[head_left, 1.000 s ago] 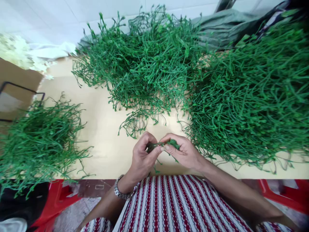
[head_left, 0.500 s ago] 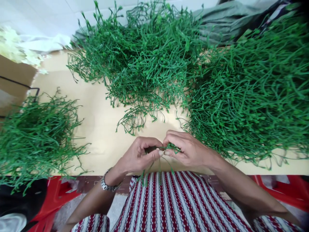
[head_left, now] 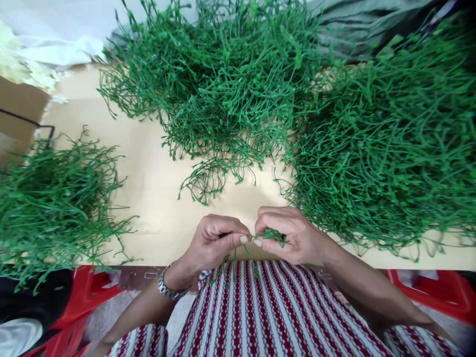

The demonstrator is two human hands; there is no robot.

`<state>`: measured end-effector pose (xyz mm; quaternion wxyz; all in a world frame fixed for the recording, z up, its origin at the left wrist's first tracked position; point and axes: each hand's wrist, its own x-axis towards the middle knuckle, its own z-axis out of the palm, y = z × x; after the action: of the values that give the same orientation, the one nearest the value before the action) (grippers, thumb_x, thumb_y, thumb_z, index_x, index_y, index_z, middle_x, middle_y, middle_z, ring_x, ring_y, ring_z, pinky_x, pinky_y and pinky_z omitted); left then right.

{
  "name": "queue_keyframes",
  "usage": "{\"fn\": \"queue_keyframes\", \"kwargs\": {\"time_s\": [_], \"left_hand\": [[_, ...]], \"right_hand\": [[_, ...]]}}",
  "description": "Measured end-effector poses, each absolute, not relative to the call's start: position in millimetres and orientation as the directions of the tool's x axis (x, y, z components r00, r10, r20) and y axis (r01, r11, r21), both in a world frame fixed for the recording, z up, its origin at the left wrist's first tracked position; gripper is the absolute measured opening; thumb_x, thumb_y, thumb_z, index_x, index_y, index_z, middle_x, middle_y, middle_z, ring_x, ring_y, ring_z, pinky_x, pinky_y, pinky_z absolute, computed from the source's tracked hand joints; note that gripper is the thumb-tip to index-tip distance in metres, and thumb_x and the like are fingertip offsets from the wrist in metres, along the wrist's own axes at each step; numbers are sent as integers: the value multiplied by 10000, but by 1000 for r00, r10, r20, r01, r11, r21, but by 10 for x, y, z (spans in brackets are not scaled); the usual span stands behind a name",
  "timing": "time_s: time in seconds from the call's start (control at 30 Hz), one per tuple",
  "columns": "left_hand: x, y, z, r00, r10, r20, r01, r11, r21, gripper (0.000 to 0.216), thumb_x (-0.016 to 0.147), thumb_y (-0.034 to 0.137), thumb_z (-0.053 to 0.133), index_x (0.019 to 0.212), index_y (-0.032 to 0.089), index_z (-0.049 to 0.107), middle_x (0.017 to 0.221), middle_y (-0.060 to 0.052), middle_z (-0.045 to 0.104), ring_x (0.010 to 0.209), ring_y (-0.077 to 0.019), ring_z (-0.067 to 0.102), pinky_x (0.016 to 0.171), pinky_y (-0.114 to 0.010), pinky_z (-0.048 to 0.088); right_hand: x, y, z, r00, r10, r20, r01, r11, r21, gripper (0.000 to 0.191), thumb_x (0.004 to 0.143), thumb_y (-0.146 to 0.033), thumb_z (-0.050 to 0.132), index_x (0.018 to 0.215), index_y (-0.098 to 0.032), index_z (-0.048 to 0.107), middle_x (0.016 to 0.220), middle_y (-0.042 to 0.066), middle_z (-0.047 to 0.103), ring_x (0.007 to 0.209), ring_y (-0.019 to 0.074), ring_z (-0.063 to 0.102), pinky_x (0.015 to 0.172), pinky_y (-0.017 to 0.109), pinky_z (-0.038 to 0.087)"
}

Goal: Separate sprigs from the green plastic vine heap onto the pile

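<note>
A pale tabletop (head_left: 156, 198) carries three heaps of green plastic stems. The largest heap (head_left: 386, 148) fills the right side; a second heap (head_left: 223, 84) lies at the centre rear, its fringe trailing toward the near edge; a smaller heap (head_left: 52, 203) sits at the left, well apart from the others. At the near edge, above a lap in red-and-white striped cloth (head_left: 275, 317), the two hands meet thumb to thumb. The left hand (head_left: 211, 243), a metal watch (head_left: 167, 287) at its wrist, has its fingers curled and pinched onto a small green sprig (head_left: 256, 240). The right hand (head_left: 293, 235) grips the same sprig's leafy end. Thin stems hang from the pinch over the cloth.
</note>
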<state>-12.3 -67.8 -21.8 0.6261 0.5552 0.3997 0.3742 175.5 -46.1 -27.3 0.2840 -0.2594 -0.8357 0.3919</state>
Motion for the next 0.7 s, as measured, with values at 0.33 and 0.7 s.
{"fn": "queue_keyframes", "kwargs": {"time_s": [0.33, 0.7], "left_hand": [[-120, -723, -139, 435, 900, 33, -81, 3, 997, 162, 771, 186, 593, 676, 88, 680, 507, -22, 556, 449, -72, 455, 439, -190, 340], [-113, -699, -73, 394, 919, -9, -110, 57, 992, 180, 745, 277, 632, 643, 144, 697, 502, -28, 601, 423, -88, 466, 423, -216, 362]], "right_hand": [[1755, -542, -202, -644, 723, 249, -16, 313, -950, 93, 811, -186, 514, 725, -154, 500, 631, -32, 447, 559, 71, 411, 530, 208, 310], [1790, -594, -122, -664, 737, 128, -101, 80, -992, 327, 860, -450, 441, 669, -185, 451, 576, -32, 442, 470, 73, 391, 440, 214, 317]]}}
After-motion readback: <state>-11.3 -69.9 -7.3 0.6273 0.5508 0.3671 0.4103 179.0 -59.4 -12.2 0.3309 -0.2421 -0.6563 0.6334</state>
